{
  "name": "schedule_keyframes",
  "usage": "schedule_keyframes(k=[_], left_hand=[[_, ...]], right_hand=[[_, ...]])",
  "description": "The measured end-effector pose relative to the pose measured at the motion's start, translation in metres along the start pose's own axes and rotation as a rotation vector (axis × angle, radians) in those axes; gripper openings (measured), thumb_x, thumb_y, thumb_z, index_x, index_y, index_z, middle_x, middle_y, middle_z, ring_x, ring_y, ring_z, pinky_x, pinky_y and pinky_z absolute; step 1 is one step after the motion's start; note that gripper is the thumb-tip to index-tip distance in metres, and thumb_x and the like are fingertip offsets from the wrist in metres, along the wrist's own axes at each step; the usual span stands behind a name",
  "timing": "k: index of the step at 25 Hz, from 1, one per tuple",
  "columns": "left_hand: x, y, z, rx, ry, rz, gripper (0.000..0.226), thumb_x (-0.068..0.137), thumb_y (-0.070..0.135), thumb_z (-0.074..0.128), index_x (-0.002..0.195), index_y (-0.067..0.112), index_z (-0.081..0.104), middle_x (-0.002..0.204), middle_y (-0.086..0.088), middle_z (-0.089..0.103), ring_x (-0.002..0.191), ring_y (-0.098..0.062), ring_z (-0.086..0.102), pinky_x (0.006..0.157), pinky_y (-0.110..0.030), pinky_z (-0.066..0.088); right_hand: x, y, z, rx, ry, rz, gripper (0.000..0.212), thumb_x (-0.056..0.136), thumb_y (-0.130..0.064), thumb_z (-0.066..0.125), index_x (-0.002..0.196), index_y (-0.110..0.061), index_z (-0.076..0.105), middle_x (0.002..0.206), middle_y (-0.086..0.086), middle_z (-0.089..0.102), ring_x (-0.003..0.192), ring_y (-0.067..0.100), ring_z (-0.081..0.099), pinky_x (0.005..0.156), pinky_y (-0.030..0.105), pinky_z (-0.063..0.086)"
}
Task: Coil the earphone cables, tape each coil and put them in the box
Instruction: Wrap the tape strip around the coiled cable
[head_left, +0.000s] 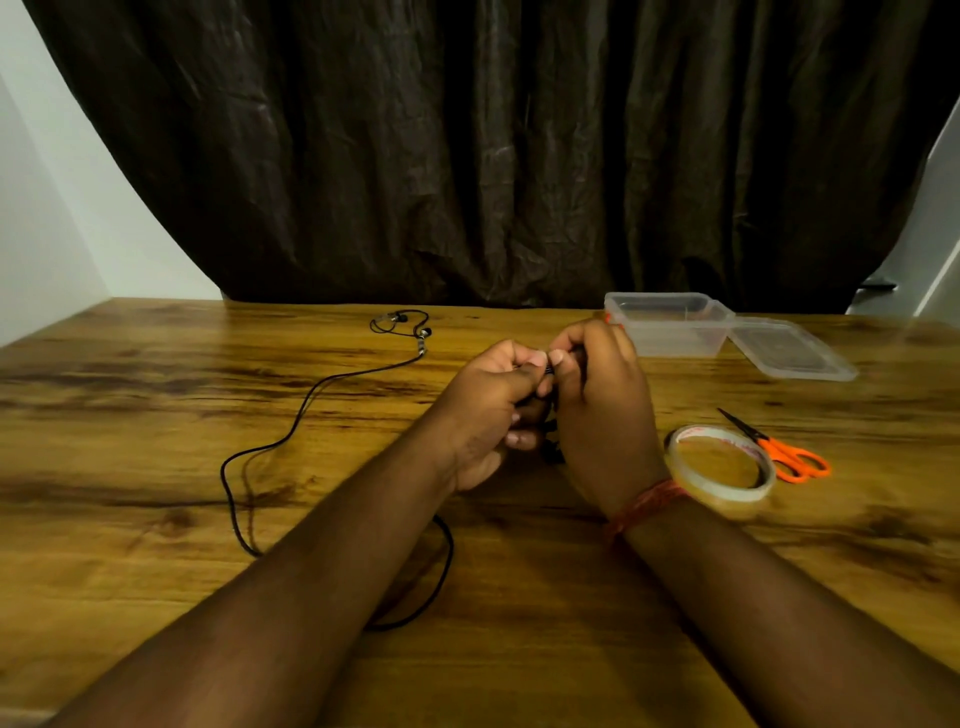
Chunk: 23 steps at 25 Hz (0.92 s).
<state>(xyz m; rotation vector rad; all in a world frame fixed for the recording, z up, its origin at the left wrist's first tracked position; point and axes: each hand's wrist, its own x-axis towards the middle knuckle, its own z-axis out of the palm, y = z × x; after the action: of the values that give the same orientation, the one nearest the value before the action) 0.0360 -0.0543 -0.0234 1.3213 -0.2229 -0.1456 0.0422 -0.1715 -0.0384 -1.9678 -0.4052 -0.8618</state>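
Two hands, left hand (488, 410) and right hand (597, 415), meet over the surface (156, 467), fingers (556, 358) pinching the black earphone cable (291, 426) (its buds lie far left). Box (670, 325) sits behind.

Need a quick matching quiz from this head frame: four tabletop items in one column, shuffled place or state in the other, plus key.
Things:
1. clear plastic box
2. roll of clear tape
3. orange-handled scissors
4. black earphone cable

Places or states:
A. trails loose over the wooden table, earbuds at the far end
B. lies to the right of the tape, blades pointing away
C. stands open at the far right, its lid beside it
D. lies flat next to the right wrist

Pairs: 1-C, 2-D, 3-B, 4-A
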Motion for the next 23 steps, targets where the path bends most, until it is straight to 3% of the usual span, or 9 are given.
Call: schedule_keyframes(k=[5,9,14,20,23], left_hand=[[-0.001,0.0,0.002,-0.035,-0.046,-0.003,0.014,0.101,0.015,0.045,0.098,0.018,0.058,0.067,0.008,0.059,0.049,-0.003,0.044,0.039,-0.017,0.034],[0.002,-0.002,0.003,-0.046,0.007,0.011,0.014,0.1,0.009,0.045,0.097,0.014,0.057,0.071,0.004,0.057,0.047,-0.002,0.039,0.037,-0.017,0.031],[0.005,0.0,0.001,-0.05,0.11,0.025,0.019,0.097,-0.001,0.038,0.108,0.011,0.049,0.069,0.001,0.054,0.043,-0.003,0.032,0.035,-0.016,0.024],[0.005,0.0,0.003,-0.027,0.108,0.049,0.016,0.099,-0.002,0.039,0.095,0.013,0.045,0.068,0.0,0.052,0.041,-0.002,0.034,0.036,-0.015,0.024],[0.003,0.0,0.003,-0.017,0.103,0.068,0.018,0.1,-0.001,0.038,0.091,0.012,0.045,0.07,-0.001,0.051,0.04,-0.001,0.036,0.036,-0.016,0.026]], right_hand=[[0.006,0.004,-0.004,0.025,0.085,0.048,0.017,0.094,-0.005,0.049,0.09,-0.021,0.053,0.094,-0.004,0.05,0.084,0.005,0.048,0.069,0.007,0.036],[0.008,0.008,-0.009,-0.069,0.015,-0.019,0.011,0.094,-0.008,0.053,0.092,-0.018,0.056,0.095,-0.003,0.051,0.082,0.004,0.045,0.071,0.007,0.035],[0.013,0.011,-0.022,-0.391,0.023,-0.22,0.007,0.093,-0.017,0.057,0.095,-0.014,0.062,0.094,0.001,0.057,0.09,0.017,0.049,0.075,0.021,0.03],[0.009,0.002,-0.022,-0.539,-0.067,-0.362,0.015,0.094,-0.022,0.054,0.097,-0.014,0.067,0.093,0.004,0.06,0.091,0.024,0.052,0.078,0.038,0.046],[0.01,0.002,-0.022,-0.602,-0.121,-0.382,0.018,0.095,-0.025,0.052,0.096,-0.015,0.068,0.091,0.004,0.059,0.089,0.025,0.052,0.077,0.042,0.047]])
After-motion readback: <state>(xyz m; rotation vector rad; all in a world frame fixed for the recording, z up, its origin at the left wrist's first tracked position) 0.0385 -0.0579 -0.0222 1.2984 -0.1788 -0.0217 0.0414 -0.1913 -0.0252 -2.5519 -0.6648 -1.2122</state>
